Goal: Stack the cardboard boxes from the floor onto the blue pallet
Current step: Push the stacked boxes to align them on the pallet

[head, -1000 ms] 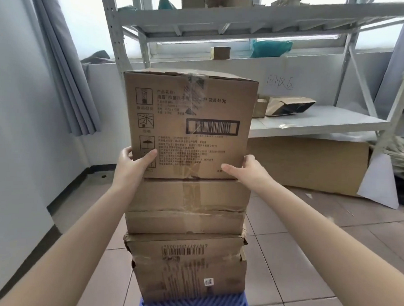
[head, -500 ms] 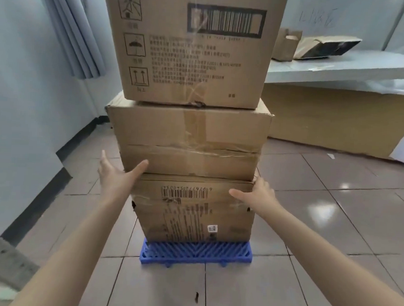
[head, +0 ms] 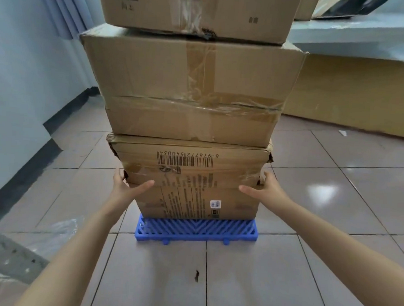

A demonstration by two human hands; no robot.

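Three cardboard boxes stand stacked on the small blue pallet (head: 197, 229) on the tiled floor. The top box (head: 199, 10) is cut off by the upper edge of the view. The wide taped middle box (head: 190, 86) overhangs the bottom box (head: 190, 182), which carries a barcode. My left hand (head: 126, 186) grips the bottom box's left corner, thumb on its front face. My right hand (head: 267, 189) grips its right corner in the same way. The fingers of both hands are hidden around the box's sides.
A pale wall with a dark skirting and a curtain (head: 63, 7) runs along the left. A perforated metal beam (head: 8, 257) lies at the lower left. A flat cardboard sheet (head: 354, 90) leans under a white shelf (head: 356, 39) at the right.
My hands dropped from the top box, past the middle box, to the bottom box's corners. My view tilted down and came closer to the stack.
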